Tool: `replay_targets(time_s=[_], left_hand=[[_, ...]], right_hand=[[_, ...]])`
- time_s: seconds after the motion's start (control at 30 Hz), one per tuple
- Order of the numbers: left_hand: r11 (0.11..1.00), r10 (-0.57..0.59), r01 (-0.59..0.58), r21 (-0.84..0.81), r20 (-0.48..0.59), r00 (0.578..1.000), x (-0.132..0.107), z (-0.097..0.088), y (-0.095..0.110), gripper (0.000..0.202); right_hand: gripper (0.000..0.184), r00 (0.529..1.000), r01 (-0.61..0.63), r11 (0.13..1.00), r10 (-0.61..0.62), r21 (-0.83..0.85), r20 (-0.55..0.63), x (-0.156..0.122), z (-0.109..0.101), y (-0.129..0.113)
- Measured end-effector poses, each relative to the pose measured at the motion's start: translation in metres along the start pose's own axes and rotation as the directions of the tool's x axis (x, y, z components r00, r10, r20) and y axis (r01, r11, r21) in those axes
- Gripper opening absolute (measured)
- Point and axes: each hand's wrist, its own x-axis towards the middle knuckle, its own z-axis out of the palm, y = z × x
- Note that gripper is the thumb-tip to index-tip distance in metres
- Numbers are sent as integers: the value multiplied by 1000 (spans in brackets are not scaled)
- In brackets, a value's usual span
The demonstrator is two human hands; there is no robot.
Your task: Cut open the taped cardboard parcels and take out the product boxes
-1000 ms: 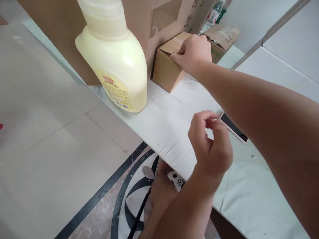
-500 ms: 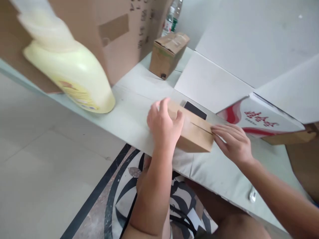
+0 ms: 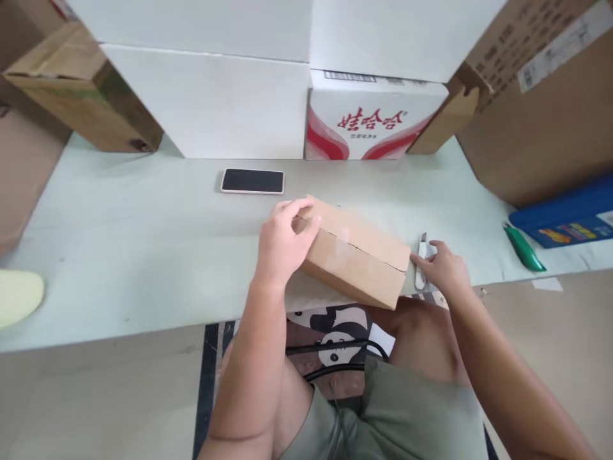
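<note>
A closed cardboard box (image 3: 354,252) lies slanted at the table's front edge, a seam running along its top and a strip of clear tape across the middle. My left hand (image 3: 287,236) grips its left end, thumb on the top and fingers over the far side. Just right of the box, a white utility knife (image 3: 421,271) lies on the table with its tip pointing away from me. My right hand (image 3: 445,268) is at the knife, fingers apart, one fingertip across it close to the box's corner; a firm grip does not show.
A smartphone (image 3: 253,181) lies behind the box. White cartons (image 3: 215,108) and a red-and-white printed carton (image 3: 373,121) stand along the back. A green-handled tool (image 3: 524,248) and a blue box (image 3: 565,214) are at right; a pale yellow bottle (image 3: 19,297) is at left.
My view has swung right. The right hand has left the box's end and moved to the utility knife. The left hand has closed from hovering over the box onto its left end.
</note>
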Motion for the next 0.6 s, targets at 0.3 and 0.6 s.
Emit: replay_targets(time_s=[0.3,0.6], left_hand=[[996,-8,13,90,-53,999,6,21,9,26],[972,-25,30,232,-25,999,-9,36,31,23]], right_hand=[[22,961,256,158,-145,954,-234,-26,-51,-36],[24,843,416,179,-443,892,-305,-75,-70,-99]])
